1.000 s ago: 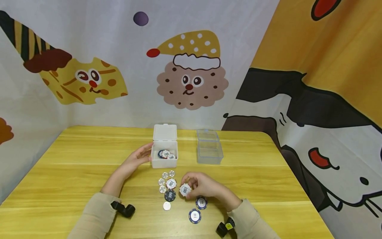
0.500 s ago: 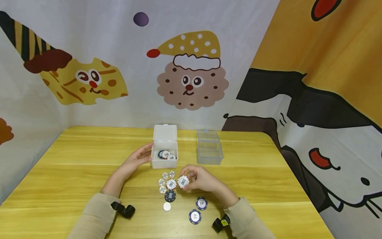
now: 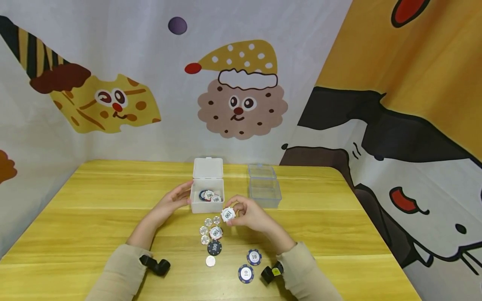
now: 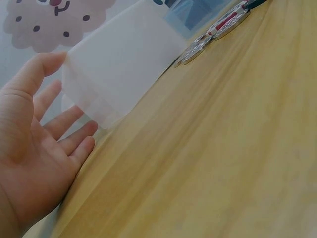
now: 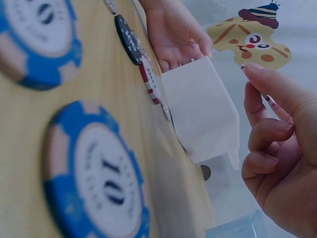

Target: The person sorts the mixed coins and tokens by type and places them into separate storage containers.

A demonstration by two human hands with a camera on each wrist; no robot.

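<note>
My right hand pinches a white poker chip marked 100 between thumb and fingers, just off the front right corner of the white plastic box. In the right wrist view only a sliver of that chip shows past the fingers. The box's lid is raised, and several chips lie inside. Against the box's left side rests my left hand; in the left wrist view its thumb touches a corner and the fingers are loosely extended along the side.
Several clear round pieces, a white 100 chip, a black chip and a small white disc lie in front of the box. Two blue 10 chips sit nearer. A transparent box stands at right.
My right hand has carried the white 100 chip forward and a little left, up to the white box's front corner. The left hand has stayed at the box's side.
</note>
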